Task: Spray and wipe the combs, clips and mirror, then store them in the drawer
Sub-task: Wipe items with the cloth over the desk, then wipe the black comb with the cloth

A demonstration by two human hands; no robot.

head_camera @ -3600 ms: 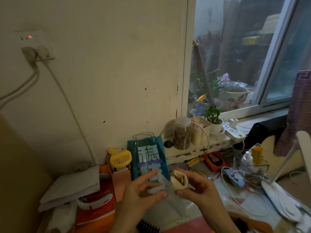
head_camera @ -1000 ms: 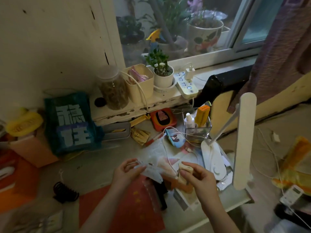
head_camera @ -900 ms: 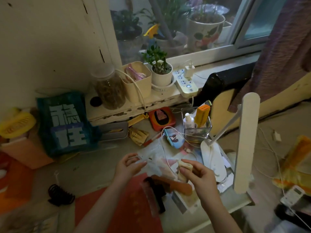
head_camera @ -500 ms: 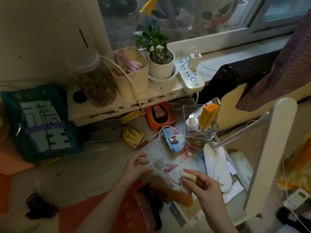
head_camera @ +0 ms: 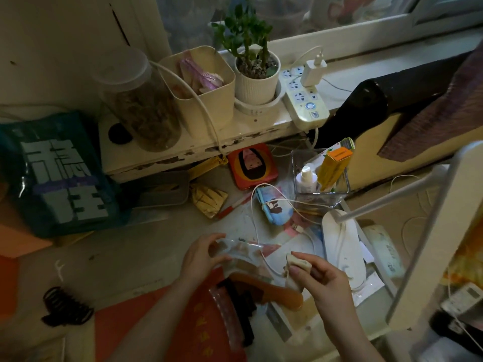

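The left hand holds a transparent item, apparently a clear comb or clip, pinched at its left end between thumb and fingers. Its type cannot be confirmed; blur and transparency hide the detail. The item is raised above the cluttered desk, over the orange comb. Its long axis runs roughly left to right, and the free end points toward the right hand.

The right hand grips a folded beige cloth, fingers curled around it, just beside the item's free end but apart from it.

Recommended procedure: keep the pinch near 1 end, draw the cloth along the long axis toward the free end, then rotate the item to cover the second face. A black claw clip lies well apart at the left, and remains to be collected.
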